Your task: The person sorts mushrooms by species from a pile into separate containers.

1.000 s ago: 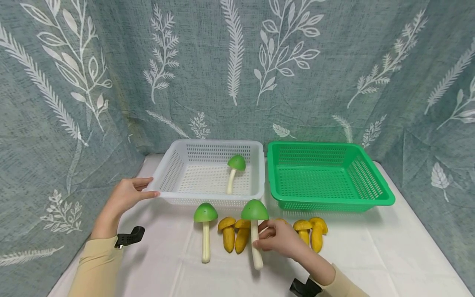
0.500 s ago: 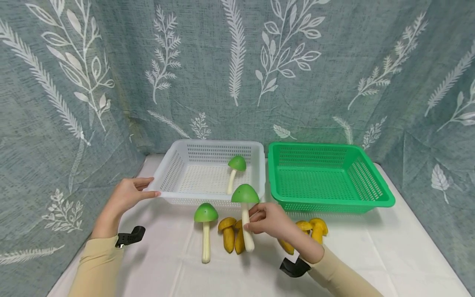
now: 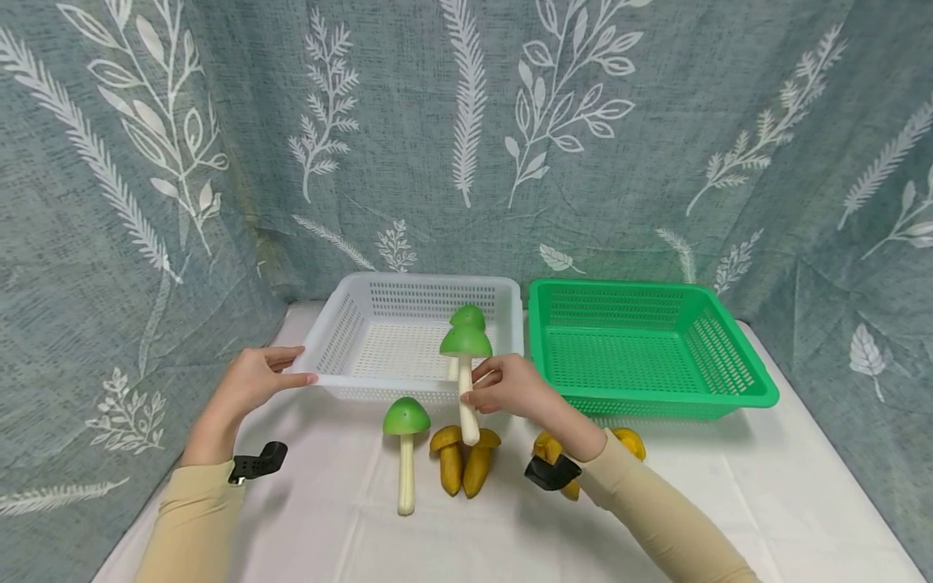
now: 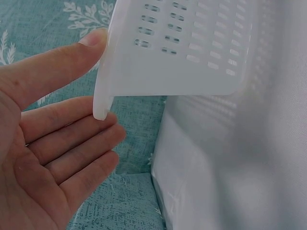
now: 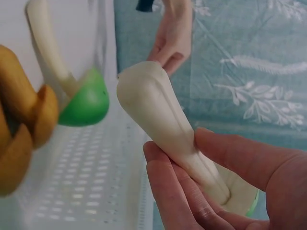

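Observation:
In the head view my right hand [image 3: 516,387] pinches the pale stem of a green-capped toy mushroom [image 3: 466,342] between thumb and fingers. It holds the mushroom upright over the front rim of the white basket [image 3: 379,384]. Behind it, inside that basket, another green-capped mushroom [image 3: 469,315] is partly hidden. My left hand [image 3: 257,382] is at the basket's left front corner, thumb and fingers on either side of the rim [image 4: 101,91]. On the cloth in front lies a third green-capped mushroom [image 3: 406,419].
A green basket [image 3: 656,400] stands right of the white one. Between the baskets and me lie several yellow-brown toy mushrooms [image 3: 450,463], some partly covered by my right forearm [image 3: 641,502]. A patterned grey-green curtain [image 3: 408,146] hangs behind.
My right hand has lifted the green-capped mushroom off the table area, moving it forward and left to the white basket's front rim. The left hand has stayed at the corner.

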`<act>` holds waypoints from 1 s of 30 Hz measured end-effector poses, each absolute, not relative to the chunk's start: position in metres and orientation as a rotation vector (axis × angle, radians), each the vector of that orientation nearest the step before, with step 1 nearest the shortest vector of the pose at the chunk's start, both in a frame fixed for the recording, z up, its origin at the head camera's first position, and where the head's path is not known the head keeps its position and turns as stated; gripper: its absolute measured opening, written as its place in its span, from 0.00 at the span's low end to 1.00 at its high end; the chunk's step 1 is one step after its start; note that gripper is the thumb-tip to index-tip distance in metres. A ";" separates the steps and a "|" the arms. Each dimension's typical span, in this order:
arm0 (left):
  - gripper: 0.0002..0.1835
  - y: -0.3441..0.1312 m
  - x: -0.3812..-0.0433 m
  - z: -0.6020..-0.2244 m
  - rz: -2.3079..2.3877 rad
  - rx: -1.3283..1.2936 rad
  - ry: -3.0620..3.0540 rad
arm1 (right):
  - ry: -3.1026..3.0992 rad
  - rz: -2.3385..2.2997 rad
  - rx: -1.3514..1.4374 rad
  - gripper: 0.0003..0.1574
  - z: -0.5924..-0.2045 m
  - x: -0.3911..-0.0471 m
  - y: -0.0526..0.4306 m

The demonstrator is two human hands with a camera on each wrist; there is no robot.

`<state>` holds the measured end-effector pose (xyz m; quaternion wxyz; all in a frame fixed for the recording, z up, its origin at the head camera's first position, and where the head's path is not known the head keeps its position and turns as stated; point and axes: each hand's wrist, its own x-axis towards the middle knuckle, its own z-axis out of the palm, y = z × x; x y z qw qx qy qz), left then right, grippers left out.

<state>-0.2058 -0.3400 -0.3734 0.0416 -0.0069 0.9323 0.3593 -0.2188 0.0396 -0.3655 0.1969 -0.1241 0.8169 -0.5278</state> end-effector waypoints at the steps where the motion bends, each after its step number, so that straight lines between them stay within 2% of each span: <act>1: 0.46 -0.340 -0.206 -0.373 1.100 -0.021 2.853 | 2.296 -1.476 -0.339 0.20 -0.364 -0.222 0.038; 19: 0.46 -0.340 -0.208 -0.373 1.078 -0.017 2.863 | 2.272 -1.486 -0.265 0.26 -0.344 -0.264 0.021; 30: 0.46 -0.340 -0.206 -0.374 1.082 -0.027 2.867 | 2.267 -1.410 -0.238 0.23 -0.337 -0.282 0.010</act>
